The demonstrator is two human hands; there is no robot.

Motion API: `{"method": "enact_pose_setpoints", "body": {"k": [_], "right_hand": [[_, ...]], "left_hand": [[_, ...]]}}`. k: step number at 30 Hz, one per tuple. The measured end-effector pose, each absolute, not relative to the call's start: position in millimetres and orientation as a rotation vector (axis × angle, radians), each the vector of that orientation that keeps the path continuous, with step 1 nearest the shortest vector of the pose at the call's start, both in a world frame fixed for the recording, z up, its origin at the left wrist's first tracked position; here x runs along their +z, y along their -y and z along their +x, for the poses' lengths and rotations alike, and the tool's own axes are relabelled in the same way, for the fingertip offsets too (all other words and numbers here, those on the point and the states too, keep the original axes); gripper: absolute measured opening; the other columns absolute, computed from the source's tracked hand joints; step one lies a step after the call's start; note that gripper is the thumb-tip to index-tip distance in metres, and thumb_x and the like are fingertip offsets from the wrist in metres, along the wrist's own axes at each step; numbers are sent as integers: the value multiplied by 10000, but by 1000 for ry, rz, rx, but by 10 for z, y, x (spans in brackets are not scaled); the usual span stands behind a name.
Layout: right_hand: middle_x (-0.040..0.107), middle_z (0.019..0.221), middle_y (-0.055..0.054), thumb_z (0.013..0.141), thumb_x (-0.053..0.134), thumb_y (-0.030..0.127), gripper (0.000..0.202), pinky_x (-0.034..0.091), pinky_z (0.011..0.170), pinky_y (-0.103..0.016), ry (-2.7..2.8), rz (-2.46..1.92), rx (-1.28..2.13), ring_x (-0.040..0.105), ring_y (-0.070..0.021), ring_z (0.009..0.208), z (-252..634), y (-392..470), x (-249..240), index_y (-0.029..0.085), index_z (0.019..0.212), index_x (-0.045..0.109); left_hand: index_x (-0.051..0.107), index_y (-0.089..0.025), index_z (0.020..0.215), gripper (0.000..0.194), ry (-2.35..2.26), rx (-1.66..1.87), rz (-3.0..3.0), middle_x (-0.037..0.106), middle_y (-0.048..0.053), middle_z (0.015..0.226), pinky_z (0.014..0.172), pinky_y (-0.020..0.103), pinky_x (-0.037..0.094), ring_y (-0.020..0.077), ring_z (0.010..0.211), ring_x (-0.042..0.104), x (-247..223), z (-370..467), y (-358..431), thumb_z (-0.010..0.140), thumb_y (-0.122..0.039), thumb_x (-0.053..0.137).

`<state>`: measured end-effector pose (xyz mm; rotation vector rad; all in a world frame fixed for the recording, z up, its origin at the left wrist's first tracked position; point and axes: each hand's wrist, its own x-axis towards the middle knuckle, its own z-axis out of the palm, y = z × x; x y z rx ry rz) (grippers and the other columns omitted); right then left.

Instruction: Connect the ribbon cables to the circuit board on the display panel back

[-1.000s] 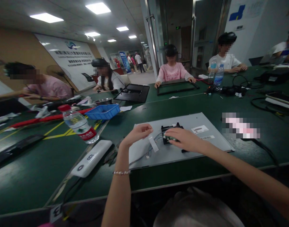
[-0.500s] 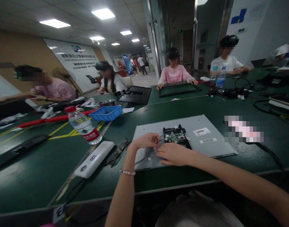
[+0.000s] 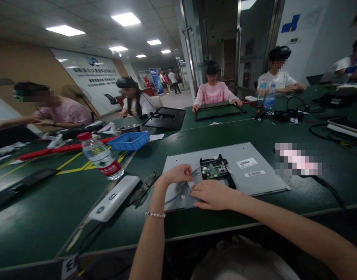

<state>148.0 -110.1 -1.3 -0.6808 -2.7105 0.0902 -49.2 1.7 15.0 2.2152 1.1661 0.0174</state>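
That white strip looks light and floppy, so I'd pinch an edge, though can't tell if left hand or right hand actually grips it.

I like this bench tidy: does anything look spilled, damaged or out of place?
Nothing looks spilled or damaged. A white scrap lies loose on the green table, between the grey panel and the black frame, so it looks like litter. The water bottle appears to lean, but that may be lens distortion.
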Motion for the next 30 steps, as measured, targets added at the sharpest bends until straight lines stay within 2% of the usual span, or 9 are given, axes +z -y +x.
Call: {"method": "enact_pose_setpoints", "body": {"k": [5,18,30], "right_hand": [[642,1001,-110,911,456,297,218,439,831,-322,2710,-736,66,594,-206,946,1462,1125,-7,139,986,587],[643,989,-111,936,408,235,207,432,849,-313,2698,-768,60,596,-198,973,1441,1141,-34,134,988,582],[655,943,-130,949,361,192,263,430,834,-314,2749,-748,71,608,-197,936,1477,1157,43,110,961,610]], "left_hand": [[543,-189,844,320,-1211,34,2216,554,-38,638,535,230,335,142,595,503,178,-475,8,634,-406,650],[533,-178,820,305,-1150,57,2199,516,-42,610,514,223,325,126,566,464,178,-454,16,651,-408,640],[542,-181,851,313,-1178,9,2262,543,-35,650,548,231,331,135,610,495,153,-461,-11,666,-418,627]]}}
